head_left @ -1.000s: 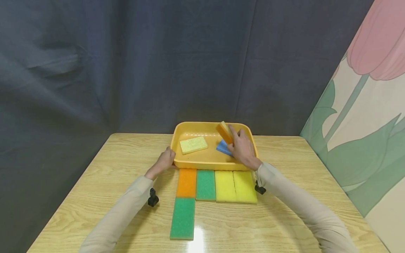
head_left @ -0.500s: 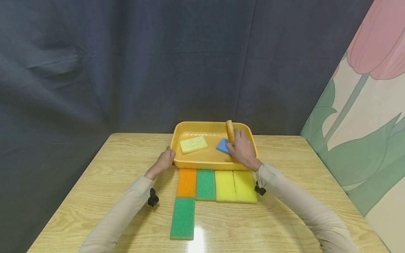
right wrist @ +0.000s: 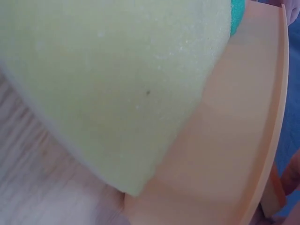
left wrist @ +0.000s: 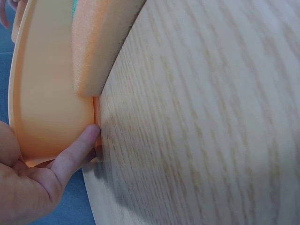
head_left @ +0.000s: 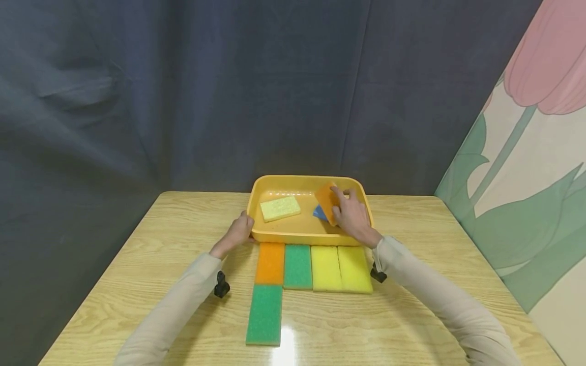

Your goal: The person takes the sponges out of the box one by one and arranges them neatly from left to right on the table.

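A yellow plastic tray point(head_left: 302, 239) sits toward the back of the table. My left hand point(head_left: 235, 234) grips its left front corner, and in the left wrist view a finger point(left wrist: 77, 154) lies along the tray's lower edge. Over the tray's right half my right hand point(head_left: 352, 216) pinches an orange-faced sponge point(head_left: 326, 201), held tilted with its orange side showing. Behind it a blue sponge point(head_left: 319, 213) is partly hidden on the tray floor. A pale yellow sponge point(head_left: 280, 209) lies flat in the left half of the tray.
Along the tray's front lie an orange sponge point(head_left: 270, 264), a green sponge point(head_left: 298, 267) and two yellow sponges point(head_left: 326, 269). Another green sponge point(head_left: 264, 315) extends toward the front from the orange one. A dark curtain point(head_left: 274, 91) hangs behind the table.
My right hand has turned the orange-faced sponge from its edge to its orange side and lowered it, covering more of the blue sponge. My left hand stays on the tray.
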The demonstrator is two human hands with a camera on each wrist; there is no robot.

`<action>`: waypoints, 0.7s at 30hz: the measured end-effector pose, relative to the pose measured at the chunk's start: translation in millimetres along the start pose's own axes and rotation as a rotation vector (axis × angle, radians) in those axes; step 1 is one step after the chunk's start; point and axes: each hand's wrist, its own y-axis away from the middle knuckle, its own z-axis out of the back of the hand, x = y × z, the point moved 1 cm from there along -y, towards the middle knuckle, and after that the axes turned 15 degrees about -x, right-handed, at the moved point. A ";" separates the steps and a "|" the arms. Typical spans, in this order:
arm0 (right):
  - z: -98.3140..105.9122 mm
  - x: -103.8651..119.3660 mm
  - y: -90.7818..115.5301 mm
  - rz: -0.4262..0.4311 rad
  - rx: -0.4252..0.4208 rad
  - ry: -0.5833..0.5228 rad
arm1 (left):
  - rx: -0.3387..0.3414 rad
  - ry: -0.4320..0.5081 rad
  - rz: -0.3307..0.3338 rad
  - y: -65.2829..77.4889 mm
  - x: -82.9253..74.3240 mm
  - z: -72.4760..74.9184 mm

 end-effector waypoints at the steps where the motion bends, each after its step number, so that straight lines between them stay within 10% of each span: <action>1: 0.1 0.0 0.6 0.017 0.002 0.009 | -0.001 -0.004 -0.002 0.4 0.0 0.1; 21: 9.0 5.6 4.7 0.019 0.061 -0.059 | -0.022 -0.123 -0.153 2.9 3.6 1.1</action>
